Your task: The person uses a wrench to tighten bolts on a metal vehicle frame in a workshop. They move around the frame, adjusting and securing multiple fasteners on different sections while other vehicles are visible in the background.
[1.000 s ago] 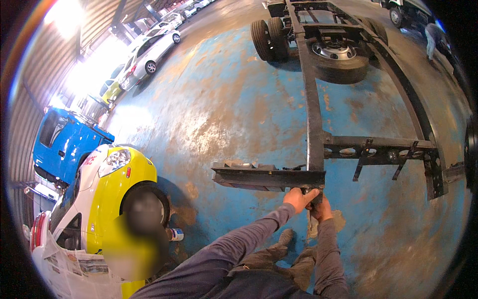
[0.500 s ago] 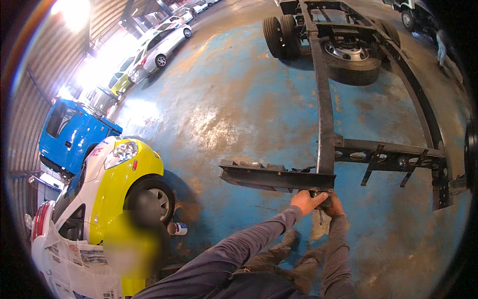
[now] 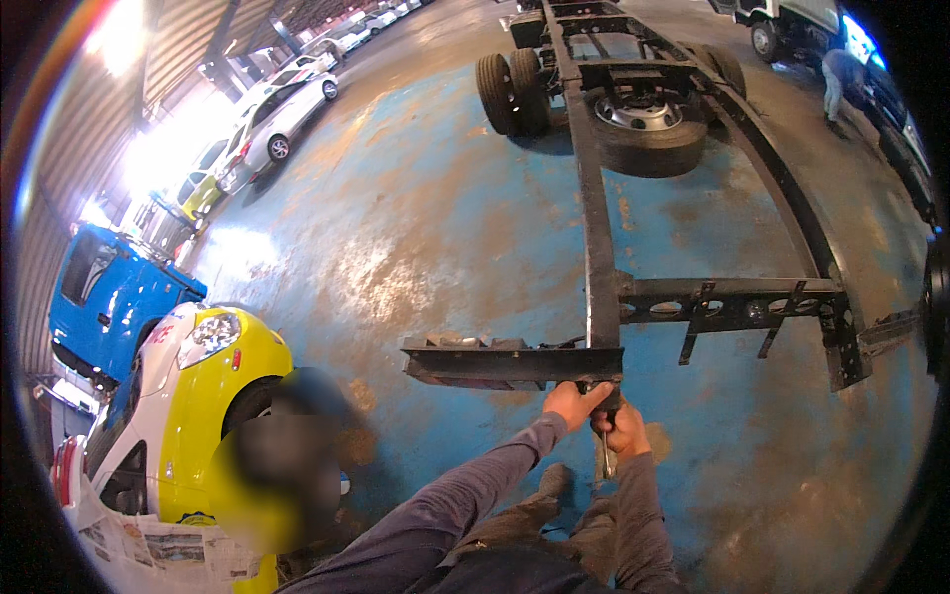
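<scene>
Head view: a person in grey sleeves stands at the near end of a bare black truck frame on a worn blue workshop floor. The left hand reaches up to the underside of a short black crossbar that juts to the left from the frame's near corner; its fingers press against the bar's lower edge, curled but not fully closed around it. The right hand sits just beside the left, closed into a fist around a slim metal tool whose shaft points down past the wrist; the tool's upper end is hidden against the frame, so its kind cannot be told. The two hands nearly touch.

The frame runs away from the person as two long rails joined by a cross member close to the hands. A spare wheel lies flat between the rails farther off, and paired tyres stand at the left rail beyond it.

At lower left a yellow-and-white car stands partly masked with newspaper, with a blurred figure next to it. A blue vehicle is parked behind, and white cars line the bright open side of the shed. Another person bends over at upper right.
</scene>
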`<state>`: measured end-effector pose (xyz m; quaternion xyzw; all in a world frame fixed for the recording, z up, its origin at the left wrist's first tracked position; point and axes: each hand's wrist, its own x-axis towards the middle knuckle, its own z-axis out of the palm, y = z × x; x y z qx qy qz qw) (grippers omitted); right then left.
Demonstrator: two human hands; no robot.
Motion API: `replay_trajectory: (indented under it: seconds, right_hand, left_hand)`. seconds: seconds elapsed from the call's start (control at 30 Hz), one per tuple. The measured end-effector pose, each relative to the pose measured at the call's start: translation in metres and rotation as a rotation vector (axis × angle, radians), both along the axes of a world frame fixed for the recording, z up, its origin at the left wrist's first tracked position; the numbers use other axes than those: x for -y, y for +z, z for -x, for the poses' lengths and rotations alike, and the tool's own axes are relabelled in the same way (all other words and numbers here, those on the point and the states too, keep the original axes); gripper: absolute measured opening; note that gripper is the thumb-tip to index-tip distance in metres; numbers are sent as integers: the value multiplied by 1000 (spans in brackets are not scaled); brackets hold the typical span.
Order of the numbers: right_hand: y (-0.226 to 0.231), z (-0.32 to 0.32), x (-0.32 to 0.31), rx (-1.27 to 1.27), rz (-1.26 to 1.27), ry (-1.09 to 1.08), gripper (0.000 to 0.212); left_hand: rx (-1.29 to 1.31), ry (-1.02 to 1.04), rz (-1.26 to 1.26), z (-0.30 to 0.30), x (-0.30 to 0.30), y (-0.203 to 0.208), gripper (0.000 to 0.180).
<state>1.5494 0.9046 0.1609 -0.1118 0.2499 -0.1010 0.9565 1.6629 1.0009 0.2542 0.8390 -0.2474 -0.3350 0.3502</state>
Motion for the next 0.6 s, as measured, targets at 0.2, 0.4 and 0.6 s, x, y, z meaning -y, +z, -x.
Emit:
replay_trajectory:
  seconds: [0.2, 0.4, 0.6]
  right_hand:
    - [1, 3, 0, -165, 594, 71, 23]
    - [-44, -17, 7, -211, 1401, 228, 18]
    - [-24, -18, -17, -105, 445, 44, 13]
  left_hand:
    - [92, -3, -89, 1, -1, -22, 88]
    - [58, 28, -139, -1, -8, -13, 85]
    - [33, 58, -240, -1, -7, -7, 75]
